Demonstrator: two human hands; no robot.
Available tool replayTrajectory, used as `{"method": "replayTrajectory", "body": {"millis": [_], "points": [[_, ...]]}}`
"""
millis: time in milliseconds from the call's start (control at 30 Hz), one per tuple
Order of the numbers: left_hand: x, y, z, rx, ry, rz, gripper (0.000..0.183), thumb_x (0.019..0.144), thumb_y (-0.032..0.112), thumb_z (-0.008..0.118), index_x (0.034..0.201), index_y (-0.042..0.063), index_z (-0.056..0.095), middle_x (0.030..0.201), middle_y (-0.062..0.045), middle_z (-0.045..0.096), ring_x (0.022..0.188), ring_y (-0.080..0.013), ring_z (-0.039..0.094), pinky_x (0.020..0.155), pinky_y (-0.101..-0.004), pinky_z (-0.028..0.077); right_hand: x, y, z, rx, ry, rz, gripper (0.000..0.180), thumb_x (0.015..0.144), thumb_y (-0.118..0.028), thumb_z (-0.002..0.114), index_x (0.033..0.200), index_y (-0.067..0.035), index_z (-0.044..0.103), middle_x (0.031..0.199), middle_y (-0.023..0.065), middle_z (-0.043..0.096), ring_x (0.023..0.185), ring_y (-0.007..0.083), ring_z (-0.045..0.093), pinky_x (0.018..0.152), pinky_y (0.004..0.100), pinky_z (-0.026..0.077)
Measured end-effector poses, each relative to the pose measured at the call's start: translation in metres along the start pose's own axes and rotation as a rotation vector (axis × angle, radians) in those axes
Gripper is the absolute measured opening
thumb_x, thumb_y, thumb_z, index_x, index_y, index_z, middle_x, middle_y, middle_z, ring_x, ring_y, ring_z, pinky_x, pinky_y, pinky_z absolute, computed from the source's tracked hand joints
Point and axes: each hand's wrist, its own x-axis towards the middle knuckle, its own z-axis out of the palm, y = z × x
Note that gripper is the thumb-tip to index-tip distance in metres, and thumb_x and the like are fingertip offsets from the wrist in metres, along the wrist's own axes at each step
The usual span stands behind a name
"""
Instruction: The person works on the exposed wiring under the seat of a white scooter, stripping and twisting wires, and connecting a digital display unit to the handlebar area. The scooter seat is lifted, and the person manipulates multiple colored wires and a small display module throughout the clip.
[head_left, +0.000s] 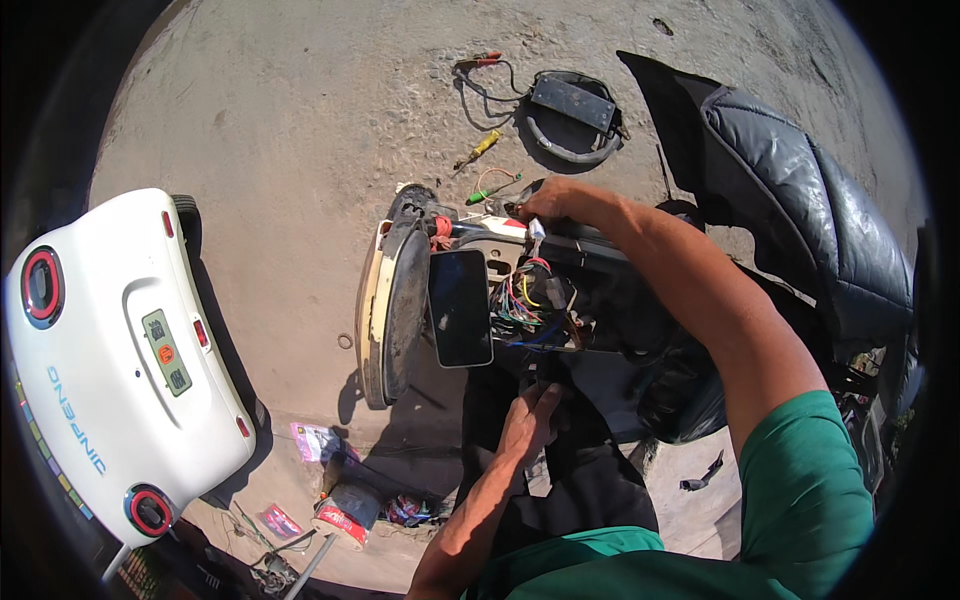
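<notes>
An electric scooter or motorcycle with its front part opened stands before me. Its exposed wiring bundle shows many coloured wires and connectors. A smartphone or tablet with a dark screen lies beside the wires, next to the front wheel and fender. At the far side of the frame, my right hand is bent around something near the handlebar end; what it touches is hidden. My left hand is closed on a small dark object on the near side, just below the wires. A white connector sits near my right hand.
On the concrete lie a yellow-handled screwdriver, a green-handled test probe, and a grey box with coiled cable and red clamps. A white car stands left. A quilted dark cover is at right; a tub stands near.
</notes>
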Motion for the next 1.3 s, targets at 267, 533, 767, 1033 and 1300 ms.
{"method": "replayTrajectory", "body": {"millis": [267,533,767,1033,1300], "points": [[0.019,-0.019,-0.012,0.238,-0.001,0.081,0.048,0.108,0.041,0.061,0.113,-0.006,0.065,0.077,-0.014,0.067,0.073,-0.0211,0.064,0.069,-0.0391,0.049,-0.074,-0.034,-0.038,1.082,0.267,0.096,0.024,0.088,0.003,0.061,0.109,-0.003,0.072,0.095,0.0049,0.075,0.073,0.0092,0.064,0.062,0.0239,0.05],[0.012,0.004,-0.016,0.028,-0.044,0.072,0.036,0.107,0.037,0.065,0.105,0.001,0.062,0.079,-0.011,0.068,0.051,-0.0079,0.049,0.048,-0.0269,0.039,-0.213,-0.088,-0.048,1.205,0.072,-0.33,0.025,0.093,0.005,0.067,0.117,0.001,0.069,0.109,0.0032,0.072,0.099,0.0101,0.066,0.089,0.0276,0.053],[0.009,0.008,-0.027,-0.196,-0.084,0.102,0.033,0.102,0.031,0.074,0.109,0.0,0.066,0.077,-0.009,0.067,0.053,-0.0072,0.05,0.048,-0.0235,0.039,-0.223,-0.107,-0.029,1.123,0.262,0.012,0.032,0.102,0.001,0.057,0.133,-0.001,0.065,0.108,0.002,0.07,0.093,0.0094,0.064,0.092,0.0293,0.055],[0.018,0.028,-0.015,-0.863,-0.586,0.343,0.054,0.098,0.026,0.078,0.146,0.009,0.059,0.096,-0.014,0.072,0.064,-0.0183,0.065,0.058,-0.0316,0.055,-0.202,-0.05,-0.034,0.787,0.238,0.117,0.023,0.099,-0.018,0.063,0.103,-0.001,0.078,0.086,0.004,0.072,0.077,0.0114,0.064,0.072,0.0289,0.054],[0.053,0.061,0.013,-0.855,-0.412,0.583,0.075,0.104,0.024,0.072,0.167,0.02,0.031,0.106,-0.016,0.072,0.07,-0.0181,0.068,0.062,-0.0328,0.06,-0.195,-0.069,-0.035,0.504,0.195,0.178,0.05,0.096,-0.054,0.075,0.084,-0.006,0.078,0.067,-0.0013,0.062,0.065,0.0099,0.054,0.061,0.0306,0.042]]}}
